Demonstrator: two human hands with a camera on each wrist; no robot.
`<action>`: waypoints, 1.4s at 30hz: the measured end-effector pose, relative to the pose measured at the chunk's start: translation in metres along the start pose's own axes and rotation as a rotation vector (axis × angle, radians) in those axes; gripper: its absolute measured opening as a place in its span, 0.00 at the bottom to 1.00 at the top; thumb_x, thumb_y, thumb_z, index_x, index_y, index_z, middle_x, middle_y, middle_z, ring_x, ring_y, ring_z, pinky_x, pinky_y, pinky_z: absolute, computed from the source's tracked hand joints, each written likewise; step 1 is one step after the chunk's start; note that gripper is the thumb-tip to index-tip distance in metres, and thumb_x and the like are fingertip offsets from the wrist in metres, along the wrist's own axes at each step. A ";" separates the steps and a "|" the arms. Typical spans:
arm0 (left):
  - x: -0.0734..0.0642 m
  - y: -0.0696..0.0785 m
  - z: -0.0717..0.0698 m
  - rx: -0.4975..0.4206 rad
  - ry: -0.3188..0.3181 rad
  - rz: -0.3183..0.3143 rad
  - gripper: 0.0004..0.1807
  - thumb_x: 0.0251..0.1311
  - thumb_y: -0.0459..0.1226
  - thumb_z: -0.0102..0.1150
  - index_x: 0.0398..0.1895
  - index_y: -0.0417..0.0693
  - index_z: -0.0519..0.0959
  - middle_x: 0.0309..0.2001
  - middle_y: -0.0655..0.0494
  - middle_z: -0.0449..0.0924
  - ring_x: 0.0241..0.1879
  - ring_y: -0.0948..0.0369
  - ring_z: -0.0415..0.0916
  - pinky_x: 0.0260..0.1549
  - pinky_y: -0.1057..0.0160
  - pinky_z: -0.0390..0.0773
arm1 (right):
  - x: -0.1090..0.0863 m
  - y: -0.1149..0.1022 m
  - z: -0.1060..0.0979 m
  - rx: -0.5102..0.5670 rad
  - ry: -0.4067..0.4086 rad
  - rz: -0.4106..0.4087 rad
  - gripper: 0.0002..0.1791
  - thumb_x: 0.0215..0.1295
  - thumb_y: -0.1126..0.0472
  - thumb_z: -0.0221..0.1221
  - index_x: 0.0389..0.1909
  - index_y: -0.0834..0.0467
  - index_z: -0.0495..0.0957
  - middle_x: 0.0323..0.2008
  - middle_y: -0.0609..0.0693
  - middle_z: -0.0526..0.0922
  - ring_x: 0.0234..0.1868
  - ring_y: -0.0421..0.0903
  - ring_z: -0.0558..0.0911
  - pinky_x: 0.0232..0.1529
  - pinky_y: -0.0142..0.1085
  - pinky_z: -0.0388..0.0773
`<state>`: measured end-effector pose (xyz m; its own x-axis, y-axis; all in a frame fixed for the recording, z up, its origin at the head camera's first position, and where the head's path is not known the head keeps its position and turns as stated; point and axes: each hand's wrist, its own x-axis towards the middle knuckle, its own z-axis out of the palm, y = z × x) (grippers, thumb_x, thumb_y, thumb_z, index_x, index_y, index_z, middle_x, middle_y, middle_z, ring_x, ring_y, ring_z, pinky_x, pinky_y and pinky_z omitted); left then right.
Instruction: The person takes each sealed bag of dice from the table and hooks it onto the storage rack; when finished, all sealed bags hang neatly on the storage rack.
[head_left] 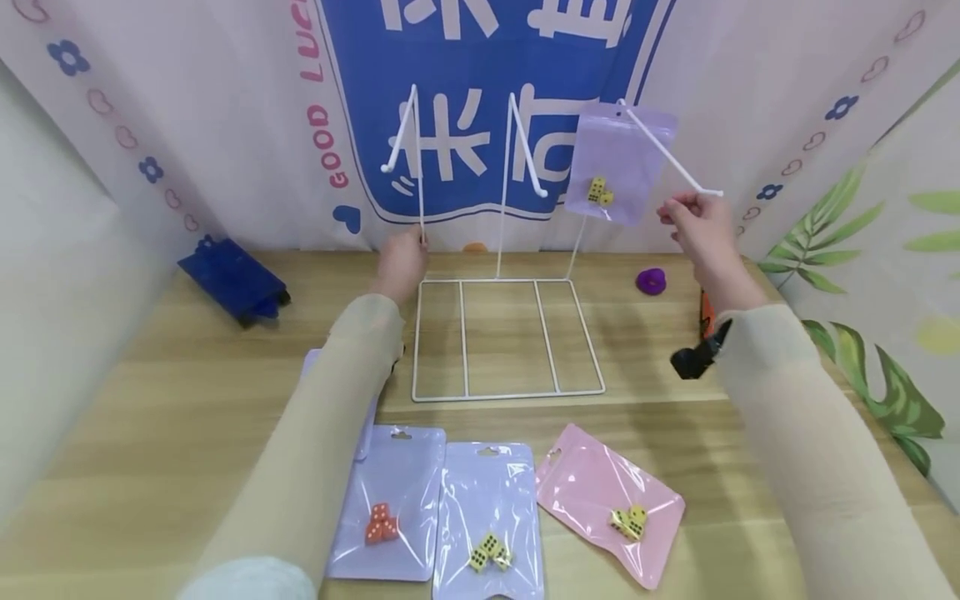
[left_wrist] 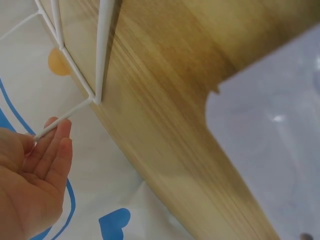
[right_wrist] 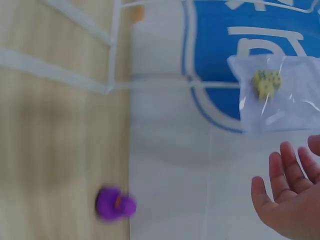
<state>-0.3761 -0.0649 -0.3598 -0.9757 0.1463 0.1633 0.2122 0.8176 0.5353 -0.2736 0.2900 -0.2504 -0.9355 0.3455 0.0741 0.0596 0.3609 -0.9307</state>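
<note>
A white wire display rack [head_left: 510, 396] with three upright rods and hooked arms stands on the table. My left hand [head_left: 401, 262] pinches its left upright low down between thumb and fingers, as the left wrist view also shows. A lilac zip bag [head_left: 626, 162] holding yellow dice [head_left: 597, 191] hangs on the right arm of the rack. My right hand [head_left: 705, 237] is just below that arm's tip, beside the bag. Its fingers are loosely spread in the right wrist view, holding nothing.
Lilac bags with orange dice [head_left: 382, 525] and yellow dice [head_left: 490, 553] lie in front, beside a pink bag [head_left: 592, 483]. Another lilac bag is partly hidden by the left sleeve. A dark blue object [head_left: 236, 279] lies left, a small purple object [head_left: 651, 282] right. A printed curtain [head_left: 262, 183] hangs behind.
</note>
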 end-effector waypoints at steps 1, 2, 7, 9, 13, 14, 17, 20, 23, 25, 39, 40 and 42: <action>0.002 0.000 -0.002 0.001 0.004 0.004 0.07 0.67 0.34 0.42 0.39 0.40 0.70 0.32 0.45 0.76 0.33 0.50 0.73 0.33 0.55 0.74 | -0.005 0.003 -0.006 -0.041 -0.031 -0.011 0.07 0.67 0.57 0.51 0.40 0.56 0.71 0.31 0.41 0.77 0.36 0.37 0.75 0.35 0.25 0.71; 0.004 0.001 -0.004 0.002 0.009 0.007 0.07 0.67 0.34 0.42 0.39 0.40 0.70 0.32 0.44 0.76 0.33 0.50 0.73 0.33 0.55 0.74 | -0.010 0.006 -0.011 -0.094 -0.069 -0.018 0.10 0.67 0.56 0.50 0.43 0.58 0.70 0.33 0.42 0.77 0.38 0.38 0.75 0.38 0.26 0.72; 0.009 0.002 -0.014 -0.013 0.008 0.005 0.08 0.68 0.34 0.40 0.40 0.40 0.70 0.33 0.45 0.75 0.34 0.50 0.72 0.35 0.55 0.73 | -0.049 0.025 -0.025 -0.384 -0.303 -0.153 0.20 0.68 0.52 0.49 0.49 0.65 0.69 0.42 0.57 0.77 0.41 0.45 0.75 0.44 0.37 0.73; 0.009 0.002 -0.017 -0.019 -0.004 -0.001 0.08 0.68 0.34 0.39 0.41 0.40 0.70 0.34 0.45 0.75 0.34 0.51 0.71 0.35 0.55 0.73 | -0.068 0.035 -0.024 -0.476 -0.395 -0.266 0.16 0.67 0.56 0.51 0.44 0.66 0.72 0.38 0.59 0.78 0.38 0.47 0.76 0.40 0.38 0.74; 0.005 0.003 -0.019 -0.022 -0.020 -0.007 0.09 0.68 0.34 0.39 0.42 0.39 0.70 0.34 0.44 0.75 0.34 0.50 0.72 0.35 0.55 0.73 | -0.111 0.053 -0.014 -0.601 -0.624 -0.427 0.08 0.62 0.62 0.57 0.35 0.64 0.76 0.28 0.49 0.78 0.30 0.42 0.76 0.32 0.33 0.75; 0.004 0.003 -0.018 -0.022 -0.023 -0.009 0.09 0.68 0.34 0.39 0.42 0.39 0.70 0.34 0.44 0.75 0.34 0.50 0.72 0.35 0.55 0.73 | -0.122 0.055 -0.011 -0.634 -0.685 -0.431 0.08 0.61 0.60 0.58 0.34 0.63 0.76 0.26 0.46 0.77 0.28 0.41 0.75 0.29 0.33 0.74; 0.000 0.002 -0.017 -0.028 -0.030 -0.020 0.09 0.68 0.34 0.39 0.42 0.39 0.70 0.34 0.45 0.74 0.34 0.51 0.72 0.34 0.56 0.73 | -0.152 0.062 0.000 -0.758 -0.821 -0.384 0.13 0.56 0.54 0.62 0.34 0.60 0.75 0.22 0.41 0.73 0.23 0.37 0.71 0.25 0.31 0.71; -0.001 0.001 -0.014 -0.029 -0.036 -0.023 0.09 0.68 0.34 0.39 0.42 0.39 0.70 0.33 0.45 0.74 0.33 0.51 0.71 0.34 0.56 0.73 | -0.174 0.067 0.009 -0.906 -0.868 -0.342 0.19 0.49 0.47 0.65 0.34 0.55 0.74 0.21 0.39 0.69 0.21 0.37 0.68 0.21 0.32 0.68; -0.002 -0.001 -0.011 -0.032 -0.038 -0.018 0.09 0.68 0.34 0.40 0.42 0.39 0.70 0.33 0.45 0.74 0.33 0.51 0.72 0.34 0.56 0.73 | -0.186 0.071 0.014 -0.997 -0.868 -0.334 0.26 0.42 0.42 0.68 0.37 0.55 0.73 0.26 0.42 0.74 0.24 0.41 0.72 0.25 0.38 0.71; -0.002 -0.001 -0.009 -0.033 -0.039 -0.015 0.09 0.68 0.34 0.40 0.41 0.39 0.70 0.33 0.45 0.74 0.33 0.51 0.72 0.34 0.56 0.74 | -0.189 0.074 0.015 -1.025 -0.863 -0.346 0.32 0.40 0.40 0.68 0.42 0.56 0.73 0.33 0.45 0.77 0.29 0.44 0.75 0.29 0.41 0.73; 0.000 -0.002 0.000 -0.002 -0.021 0.029 0.08 0.68 0.34 0.41 0.41 0.39 0.70 0.34 0.43 0.76 0.35 0.48 0.74 0.37 0.52 0.74 | -0.188 0.092 0.012 -0.749 -0.948 -0.299 0.46 0.39 0.44 0.70 0.56 0.65 0.64 0.43 0.57 0.78 0.42 0.52 0.77 0.45 0.48 0.73; 0.001 -0.002 0.000 0.001 -0.020 0.028 0.08 0.68 0.34 0.41 0.41 0.39 0.70 0.34 0.42 0.76 0.35 0.48 0.74 0.37 0.52 0.74 | -0.187 0.093 0.011 -0.733 -0.958 -0.298 0.44 0.39 0.45 0.70 0.54 0.65 0.64 0.41 0.54 0.78 0.40 0.50 0.77 0.43 0.45 0.74; 0.000 -0.001 0.000 0.005 -0.017 0.026 0.09 0.68 0.35 0.41 0.41 0.39 0.70 0.34 0.42 0.76 0.35 0.47 0.74 0.37 0.51 0.74 | -0.185 0.095 0.010 -0.690 -0.978 -0.271 0.40 0.41 0.47 0.70 0.51 0.65 0.65 0.36 0.50 0.77 0.36 0.46 0.76 0.38 0.41 0.74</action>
<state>-0.3767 -0.0655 -0.3603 -0.9706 0.1771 0.1628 0.2373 0.8164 0.5265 -0.0983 0.2518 -0.3559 -0.7961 -0.5001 -0.3408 -0.2832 0.8055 -0.5205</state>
